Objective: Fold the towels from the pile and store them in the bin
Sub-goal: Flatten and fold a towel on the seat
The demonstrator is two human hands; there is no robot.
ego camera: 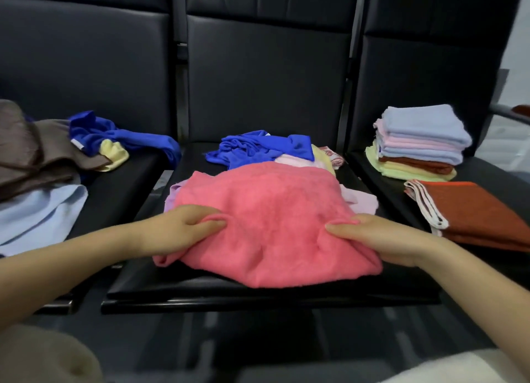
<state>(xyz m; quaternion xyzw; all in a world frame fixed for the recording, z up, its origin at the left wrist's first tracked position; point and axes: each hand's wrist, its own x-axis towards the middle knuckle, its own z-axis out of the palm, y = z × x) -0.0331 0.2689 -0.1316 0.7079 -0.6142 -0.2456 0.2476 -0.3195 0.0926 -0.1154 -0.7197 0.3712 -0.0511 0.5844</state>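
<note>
A pink towel point(266, 225) lies spread over the middle black seat point(200, 288), covering part of a loose pile. My left hand point(177, 230) pinches a fold of the pink towel at its near left side. My right hand point(372, 239) grips the towel's near right edge, thumb on top and fingers under the cloth. Behind the pink towel lie a crumpled blue towel point(258, 149), pale yellow and light pink cloths. No bin is in view.
On the right seat stands a stack of folded towels point(418, 141) with a folded rust-red towel point(473, 210) in front. The left seat holds brown point(34, 153), blue point(114, 136), yellow and light blue point(40, 213) cloths. Dark seat backs rise behind.
</note>
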